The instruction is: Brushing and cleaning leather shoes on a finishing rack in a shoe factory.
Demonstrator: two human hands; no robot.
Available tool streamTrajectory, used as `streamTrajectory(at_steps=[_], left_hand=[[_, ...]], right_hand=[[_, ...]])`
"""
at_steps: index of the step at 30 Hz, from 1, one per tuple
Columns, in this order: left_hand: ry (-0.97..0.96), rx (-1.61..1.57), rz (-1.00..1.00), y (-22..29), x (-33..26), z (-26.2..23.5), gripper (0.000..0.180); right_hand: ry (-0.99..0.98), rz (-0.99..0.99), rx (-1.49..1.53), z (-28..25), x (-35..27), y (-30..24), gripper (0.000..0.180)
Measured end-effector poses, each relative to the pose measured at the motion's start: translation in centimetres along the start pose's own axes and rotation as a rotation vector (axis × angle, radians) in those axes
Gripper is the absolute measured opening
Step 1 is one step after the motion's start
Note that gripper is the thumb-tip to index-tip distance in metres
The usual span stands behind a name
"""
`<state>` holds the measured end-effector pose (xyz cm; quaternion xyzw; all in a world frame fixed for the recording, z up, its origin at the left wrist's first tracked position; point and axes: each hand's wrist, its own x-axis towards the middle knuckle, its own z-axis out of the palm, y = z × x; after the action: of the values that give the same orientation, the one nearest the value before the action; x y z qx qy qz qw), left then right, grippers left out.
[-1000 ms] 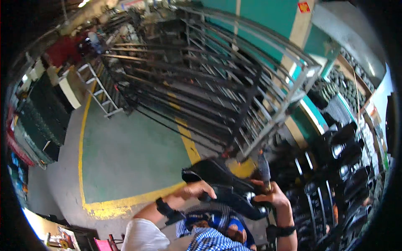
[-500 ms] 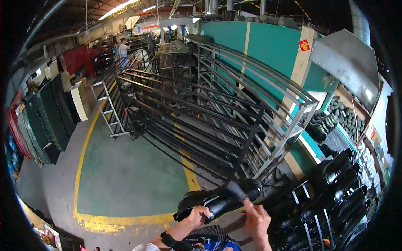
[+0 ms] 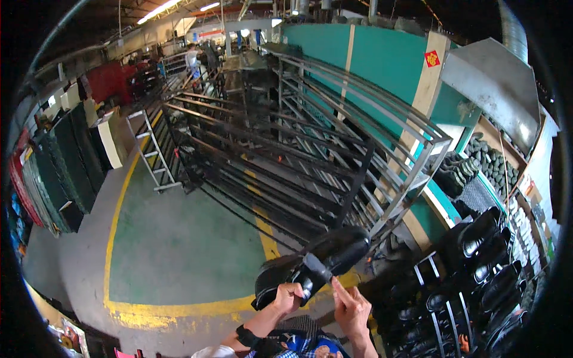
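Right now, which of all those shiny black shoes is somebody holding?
The glossy black leather shoe lifted above the floor: the left hand grips its heel end, the right hand touches it. The other black shoes sit on the rack.

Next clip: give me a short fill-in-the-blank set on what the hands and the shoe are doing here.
1. The left hand grips a ____ shoe.
2. The right hand is open, its fingertips near the shoe's ____.
3. The green floor is edged with a ____ line.
4. More shoes sit on the rack to the person's ____.

Missing words: black; heel; yellow; right

Bright overhead strip lights, dark fisheye rim
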<state>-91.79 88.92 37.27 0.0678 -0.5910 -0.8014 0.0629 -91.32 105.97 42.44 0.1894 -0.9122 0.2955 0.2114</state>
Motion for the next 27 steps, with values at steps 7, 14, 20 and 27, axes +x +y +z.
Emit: streamTrajectory(at_steps=[7,14,20,27], left_hand=[[-0.026,-0.336,0.074,0.3,1.2,1.7,0.021],[-0.068,0.099,0.438,-1.7,1.2,0.2,0.024],[-0.169,0.126,0.457,-1.0,0.4,0.9,0.027],[-0.232,0.049,0.326,-2.4,-0.2,0.6,0.018]], right_hand=[[0.088,0.014,-0.033,-0.1,2.0,0.2,0.034],[-0.012,-0.061,0.063,-1.1,1.1,2.3,0.048],[0.07,0.048,-0.049,-2.0,1.8,3.3,0.049],[0.084,0.13,-0.042,-2.0,2.3,3.1,0.051]])
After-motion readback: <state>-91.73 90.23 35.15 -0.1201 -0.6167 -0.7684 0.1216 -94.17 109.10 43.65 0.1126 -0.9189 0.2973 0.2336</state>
